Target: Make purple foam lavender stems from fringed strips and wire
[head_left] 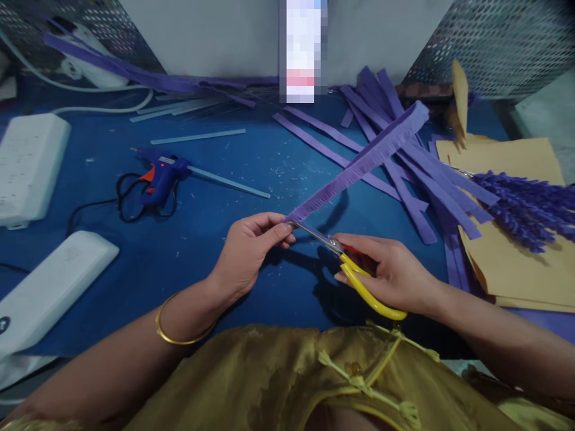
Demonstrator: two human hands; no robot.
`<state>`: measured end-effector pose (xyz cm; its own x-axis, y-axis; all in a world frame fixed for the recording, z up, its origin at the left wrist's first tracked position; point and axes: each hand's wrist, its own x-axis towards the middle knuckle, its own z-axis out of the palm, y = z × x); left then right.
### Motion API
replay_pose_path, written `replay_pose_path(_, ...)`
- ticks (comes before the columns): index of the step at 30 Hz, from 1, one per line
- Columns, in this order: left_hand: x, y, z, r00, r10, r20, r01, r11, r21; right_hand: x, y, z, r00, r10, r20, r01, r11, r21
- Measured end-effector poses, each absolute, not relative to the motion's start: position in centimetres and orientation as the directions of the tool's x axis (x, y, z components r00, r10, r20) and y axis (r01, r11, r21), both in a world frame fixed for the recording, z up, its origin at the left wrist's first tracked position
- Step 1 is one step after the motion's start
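Note:
Between the thumb and fingers of my left hand (251,251) is the near end of a purple fringed strip (359,167), which looks like felt or crepe paper. The strip slants up to the right, with fine cuts along its edge. My right hand (390,272) grips yellow-handled scissors (368,293). Their blades meet the strip right by my left fingertips; whether they are parted there is too small to tell. Past the held strip lies a pile of uncut-looking purple strips (404,197), several of them crossing one another.
A blue glue gun (159,173) with a clear stick lies at left, its cord looped. White power strips (54,293) stand at the left edge. Purple artificial lavender (530,206) rests on brown paper (476,155) at right. Glue sticks (197,136) and tiny scraps lie on the blue table (215,179).

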<state>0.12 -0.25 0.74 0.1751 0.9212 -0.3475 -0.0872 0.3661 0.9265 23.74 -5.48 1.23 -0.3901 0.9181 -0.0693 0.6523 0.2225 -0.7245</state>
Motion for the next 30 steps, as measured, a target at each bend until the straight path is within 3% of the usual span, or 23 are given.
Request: replay_pose_path(30, 0.44, -0.24, 0.95, 0.129, 0.914, -0.385, -0.083, 0.397, 0.914, 24.02, -5.72, 1.03, -0.447, 0.893, -0.055, 0.689, 0.305, -0.657)
